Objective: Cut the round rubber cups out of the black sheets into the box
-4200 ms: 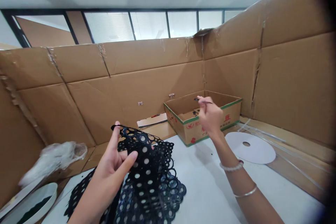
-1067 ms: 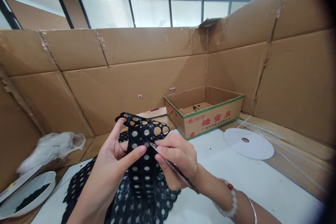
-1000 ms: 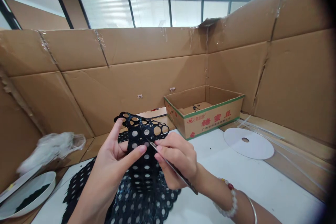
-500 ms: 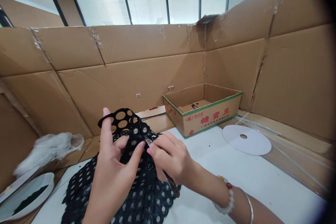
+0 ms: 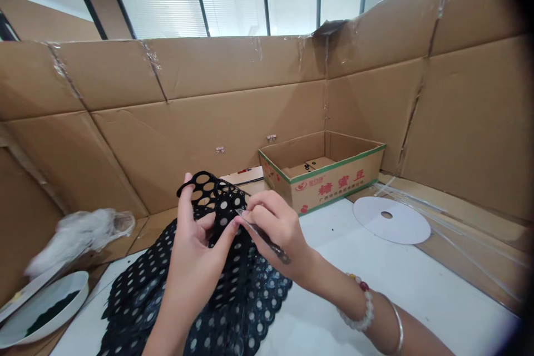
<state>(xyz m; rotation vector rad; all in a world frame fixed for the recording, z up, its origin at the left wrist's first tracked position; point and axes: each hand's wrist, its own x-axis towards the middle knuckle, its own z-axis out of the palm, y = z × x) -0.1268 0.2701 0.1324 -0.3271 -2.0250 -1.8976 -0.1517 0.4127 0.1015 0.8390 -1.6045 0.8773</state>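
1. Two bare hands up at the raised top of a black perforated sheet (image 5: 250,295), most of it heaped on the white table (image 5: 334,233), scalloped edge toward the right.
2. Left hand (image 5: 194,250): fingers spread, sheet pinched between thumb and fingertips, one finger upright behind a looped corner.
3. Right hand (image 5: 275,239): fingers curled closed around a slim pointed metal tool (image 5: 267,243), tip right at the sheet, just beside the left fingertips.
4. Far off to the right, a cardboard box (image 5: 334,189) with only a few small black bits (image 5: 309,166) inside.
5. Nearly all the sheet in one piece, as far as visible; exact cut progress impossible to tell.
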